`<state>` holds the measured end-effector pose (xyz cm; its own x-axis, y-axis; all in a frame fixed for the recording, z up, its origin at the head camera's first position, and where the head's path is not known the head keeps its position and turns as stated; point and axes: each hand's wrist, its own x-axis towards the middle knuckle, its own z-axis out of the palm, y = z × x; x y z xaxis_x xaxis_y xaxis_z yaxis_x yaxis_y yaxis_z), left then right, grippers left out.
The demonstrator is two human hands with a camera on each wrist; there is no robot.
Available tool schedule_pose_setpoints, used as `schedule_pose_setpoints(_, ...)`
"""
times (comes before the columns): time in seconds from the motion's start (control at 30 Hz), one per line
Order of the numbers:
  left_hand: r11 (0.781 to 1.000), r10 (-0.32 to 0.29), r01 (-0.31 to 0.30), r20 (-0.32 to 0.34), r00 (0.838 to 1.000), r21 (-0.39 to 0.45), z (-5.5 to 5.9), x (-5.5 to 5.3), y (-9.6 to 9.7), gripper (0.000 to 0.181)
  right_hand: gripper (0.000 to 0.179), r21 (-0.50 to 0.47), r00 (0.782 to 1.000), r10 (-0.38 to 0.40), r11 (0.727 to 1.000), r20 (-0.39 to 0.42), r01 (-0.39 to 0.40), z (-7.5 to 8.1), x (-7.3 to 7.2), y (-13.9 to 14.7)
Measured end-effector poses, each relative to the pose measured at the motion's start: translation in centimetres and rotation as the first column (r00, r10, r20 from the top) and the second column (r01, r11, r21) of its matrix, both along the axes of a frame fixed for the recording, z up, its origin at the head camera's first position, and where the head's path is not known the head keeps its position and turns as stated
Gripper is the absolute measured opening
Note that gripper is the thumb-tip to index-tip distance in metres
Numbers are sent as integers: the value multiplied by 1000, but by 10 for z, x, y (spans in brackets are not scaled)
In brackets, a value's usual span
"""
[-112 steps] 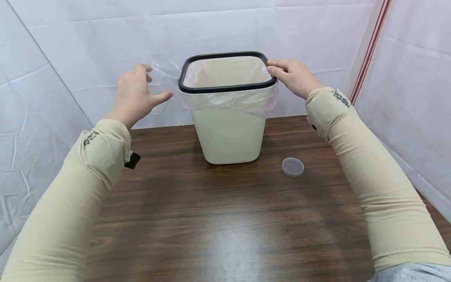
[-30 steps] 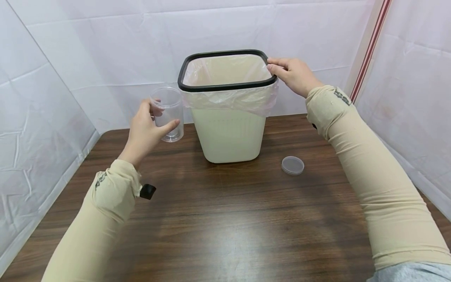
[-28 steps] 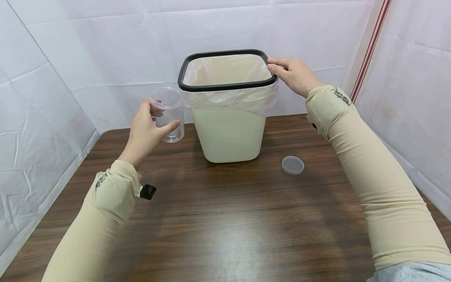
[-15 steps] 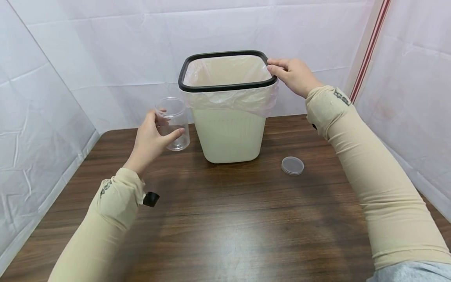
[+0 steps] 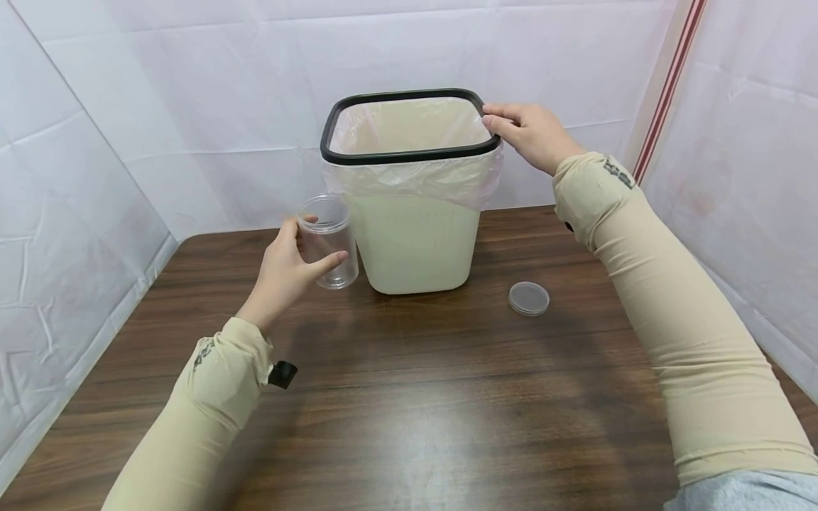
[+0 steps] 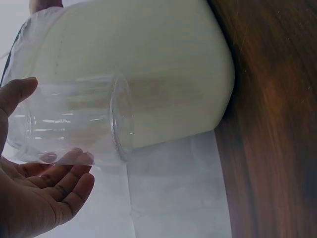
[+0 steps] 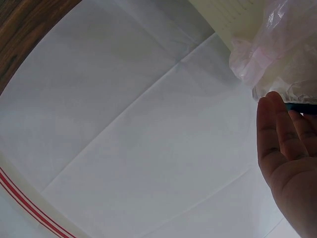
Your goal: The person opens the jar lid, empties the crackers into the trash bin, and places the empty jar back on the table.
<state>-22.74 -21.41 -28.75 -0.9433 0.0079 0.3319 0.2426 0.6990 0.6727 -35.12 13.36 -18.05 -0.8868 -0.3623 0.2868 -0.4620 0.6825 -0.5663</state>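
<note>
In the head view my left hand (image 5: 284,266) holds a clear plastic jar (image 5: 335,248) without a lid, thumb on the near side and fingers on the far side. Upright and off the table, the jar stands beside the left wall of a pale green trash can (image 5: 418,245). Nothing shows inside it in the left wrist view. My right hand (image 5: 533,135) grips the right side of the can's black rim (image 5: 409,156) with thumb and fingertips. In the right wrist view its outer fingers (image 7: 270,129) lie near the pinkish bin liner (image 7: 262,54).
A round clear lid (image 5: 529,298) lies on the dark wood table (image 5: 409,397), right of the can. White sheeting (image 5: 211,92) hangs behind and at both sides, with a red-striped edge (image 5: 674,85) at the back right.
From a tilted pose by the can's rim, the jar has come upright in my left hand, then lowered and drifted right along the can. My right hand keeps its place on the rim.
</note>
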Motion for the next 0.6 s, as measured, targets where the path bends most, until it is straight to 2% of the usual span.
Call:
schedule_pose_setpoints(0.37,998,-52,49,77,996,41,-14,2,6,72,54,-7,1000,-2,1000,7,2,1,1,0)
schedule_pose_setpoints(0.6,996,-89,87,84,993,30,-27,2,10,71,54,5,1000,-8,1000,-4,8,1,1,0)
